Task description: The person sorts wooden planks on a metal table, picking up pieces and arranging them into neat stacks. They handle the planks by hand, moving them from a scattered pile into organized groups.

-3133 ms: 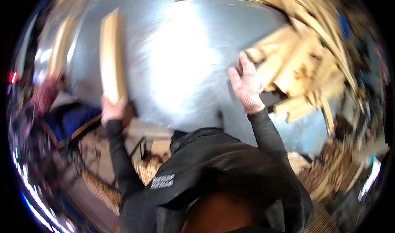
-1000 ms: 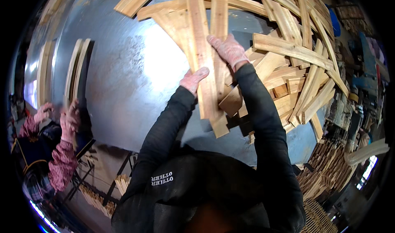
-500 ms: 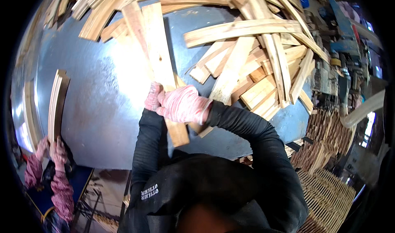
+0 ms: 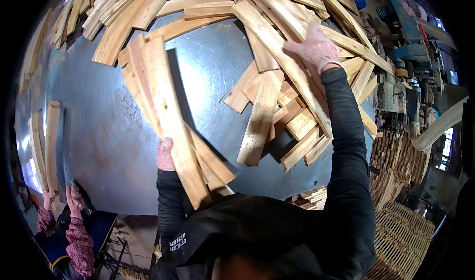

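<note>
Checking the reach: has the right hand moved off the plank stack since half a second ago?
Yes. The right hand has left the stack and gone up and right onto the plank pile across the metal table.

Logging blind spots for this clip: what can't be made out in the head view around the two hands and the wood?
- Left hand: its fingers are hidden behind the held boards, so the grip is unclear.
- Right hand: palm faces down on the plank pile; which plank it touches is unclear.
- Metal table: near edge hidden by the person's dark jacket.
- Co-worker's hands: small at the rim, fisheye-distorted.
</note>
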A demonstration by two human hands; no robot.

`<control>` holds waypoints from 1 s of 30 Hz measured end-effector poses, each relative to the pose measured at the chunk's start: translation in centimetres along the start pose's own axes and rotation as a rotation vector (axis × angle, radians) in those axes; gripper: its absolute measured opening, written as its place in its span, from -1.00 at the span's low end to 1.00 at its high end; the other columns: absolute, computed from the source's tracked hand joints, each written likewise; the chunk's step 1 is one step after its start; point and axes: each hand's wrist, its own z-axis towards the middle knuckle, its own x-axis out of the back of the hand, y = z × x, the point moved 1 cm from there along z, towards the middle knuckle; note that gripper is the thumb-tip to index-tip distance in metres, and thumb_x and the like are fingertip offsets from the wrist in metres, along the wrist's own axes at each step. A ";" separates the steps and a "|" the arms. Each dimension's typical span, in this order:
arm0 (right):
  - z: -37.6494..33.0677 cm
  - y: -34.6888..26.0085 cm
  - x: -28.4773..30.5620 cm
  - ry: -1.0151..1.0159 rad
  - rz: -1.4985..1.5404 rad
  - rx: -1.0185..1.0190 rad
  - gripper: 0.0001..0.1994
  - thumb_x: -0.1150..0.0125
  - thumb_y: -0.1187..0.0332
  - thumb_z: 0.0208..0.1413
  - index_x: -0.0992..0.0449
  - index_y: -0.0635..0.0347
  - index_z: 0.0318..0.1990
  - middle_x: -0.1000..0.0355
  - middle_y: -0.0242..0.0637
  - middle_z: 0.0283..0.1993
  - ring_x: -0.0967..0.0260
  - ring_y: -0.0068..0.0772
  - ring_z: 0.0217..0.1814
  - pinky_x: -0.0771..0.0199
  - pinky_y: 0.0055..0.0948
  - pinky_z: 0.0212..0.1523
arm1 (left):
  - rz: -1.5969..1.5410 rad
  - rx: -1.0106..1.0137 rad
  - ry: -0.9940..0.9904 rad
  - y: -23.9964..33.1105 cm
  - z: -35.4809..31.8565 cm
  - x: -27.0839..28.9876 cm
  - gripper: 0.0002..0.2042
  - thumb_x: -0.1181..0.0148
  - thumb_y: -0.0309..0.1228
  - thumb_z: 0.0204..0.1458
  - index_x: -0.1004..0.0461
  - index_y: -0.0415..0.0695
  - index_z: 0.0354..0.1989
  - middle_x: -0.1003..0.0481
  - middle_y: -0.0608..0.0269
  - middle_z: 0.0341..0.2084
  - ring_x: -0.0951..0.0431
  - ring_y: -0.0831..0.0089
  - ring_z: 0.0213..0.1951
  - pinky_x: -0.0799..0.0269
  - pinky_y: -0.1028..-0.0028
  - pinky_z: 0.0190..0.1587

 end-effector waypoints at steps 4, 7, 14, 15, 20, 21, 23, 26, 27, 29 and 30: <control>-0.7 4.8 -4.2 -0.187 0.107 0.041 0.22 -0.37 -0.27 -0.18 0.18 0.30 0.46 -0.12 0.20 0.39 -0.15 0.10 0.41 -0.19 -0.21 0.35 | 0.196 -0.097 0.081 1.2 -1.6 5.3 -0.38 -0.23 -0.19 0.05 -0.26 -0.30 0.22 -0.49 0.11 -0.06 -0.54 0.31 -0.04 -0.43 0.36 0.09; -1.9 2.9 -4.5 -0.259 0.070 0.136 0.16 -0.41 -0.19 -0.18 0.09 0.29 0.45 -0.17 0.14 0.38 -0.16 0.01 0.42 -0.18 -0.27 0.36 | 0.335 -0.205 0.157 2.1 -2.0 6.1 -0.39 -0.23 -0.18 0.04 -0.28 -0.31 0.19 -0.48 0.13 -0.07 -0.51 0.35 -0.05 -0.39 0.40 0.10; -8.3 -7.5 -0.4 0.012 -0.031 0.234 -0.06 -0.29 -0.11 -0.01 -0.06 0.28 0.40 -0.31 0.17 0.26 -0.32 0.04 0.28 -0.34 -0.21 0.24 | 0.351 -0.288 0.396 4.2 -3.9 6.6 -0.48 -0.28 -0.27 0.04 -0.33 -0.29 0.13 -0.50 0.17 -0.18 -0.53 0.39 -0.15 -0.44 0.42 -0.02; -10.2 -10.3 0.8 -0.038 0.102 0.290 -0.28 -0.23 -0.04 0.04 -0.28 0.31 0.23 -0.49 0.14 0.01 -0.50 0.05 0.05 -0.50 -0.15 0.01 | 0.379 -0.283 0.429 4.9 -4.4 6.6 -0.49 -0.29 -0.28 0.05 -0.34 -0.29 0.11 -0.50 0.17 -0.20 -0.53 0.40 -0.17 -0.45 0.42 -0.04; -19.0 -24.4 -7.1 -0.369 0.637 0.531 -0.33 -0.13 -0.06 0.17 -0.24 0.50 0.08 -0.50 0.15 -0.28 -0.50 0.03 -0.18 -0.47 -0.14 -0.08 | 0.510 -0.321 0.554 5.4 -5.2 6.3 -0.48 -0.31 -0.23 0.06 -0.36 -0.29 0.11 -0.51 0.16 -0.20 -0.51 0.39 -0.17 -0.45 0.40 -0.06; -20.3 -27.3 -12.1 -0.454 0.786 0.558 -0.30 -0.05 -0.04 0.22 -0.13 0.58 0.13 -0.51 0.17 -0.25 -0.50 0.16 -0.12 -0.45 -0.13 0.01 | 0.565 -0.318 0.541 5.2 -5.2 6.2 -0.45 -0.31 -0.22 0.07 -0.34 -0.30 0.14 -0.50 0.14 -0.16 -0.50 0.37 -0.14 -0.43 0.38 -0.03; -25.6 -31.7 -16.2 -0.543 0.673 0.428 -0.32 0.05 -0.14 0.26 -0.25 0.44 0.13 -0.46 0.25 -0.13 -0.46 0.15 -0.05 -0.43 -0.17 0.05 | 0.668 -0.315 0.535 5.2 -5.4 7.1 -0.39 -0.31 -0.19 0.07 -0.29 -0.31 0.20 -0.47 0.09 -0.07 -0.48 0.31 -0.07 -0.41 0.35 0.02; -28.8 -33.3 -20.5 -0.325 0.785 0.478 -0.36 0.17 -0.10 0.33 -0.22 0.42 0.19 -0.38 0.29 0.07 -0.39 0.14 0.14 -0.37 -0.21 0.14 | 0.575 -0.448 0.385 4.6 -4.9 9.0 -0.12 -0.36 -0.10 0.01 0.01 -0.31 0.36 -0.35 -0.02 0.11 -0.45 0.24 0.05 -0.36 0.32 0.15; -29.0 -32.6 -20.4 -0.419 0.860 0.579 -0.39 0.18 -0.05 0.34 -0.21 0.40 0.22 -0.36 0.28 0.10 -0.36 0.13 0.18 -0.36 -0.21 0.16 | 0.662 -0.455 0.392 4.3 -5.5 9.2 -0.07 -0.37 -0.10 0.00 0.08 -0.31 0.37 -0.34 -0.03 0.13 -0.45 0.23 0.06 -0.36 0.32 0.16; -27.8 -30.6 -18.1 -0.497 0.922 0.740 -0.48 0.20 0.08 0.37 -0.20 0.35 0.26 -0.34 0.22 0.16 -0.32 0.08 0.24 -0.34 -0.25 0.20 | 0.620 -0.289 0.414 5.8 -6.0 5.6 0.03 -0.48 -0.25 -0.13 0.18 -0.34 0.38 -0.34 -0.07 0.12 -0.44 0.21 0.07 -0.41 0.31 0.12; -27.5 -29.9 -17.2 -0.491 0.908 0.808 -0.52 0.21 0.16 0.38 -0.20 0.32 0.29 -0.34 0.18 0.18 -0.31 0.05 0.26 -0.33 -0.27 0.22 | 0.673 -0.253 0.440 6.1 -5.7 4.9 0.04 -0.49 -0.30 -0.16 0.18 -0.34 0.38 -0.34 -0.07 0.11 -0.45 0.20 0.06 -0.43 0.31 0.11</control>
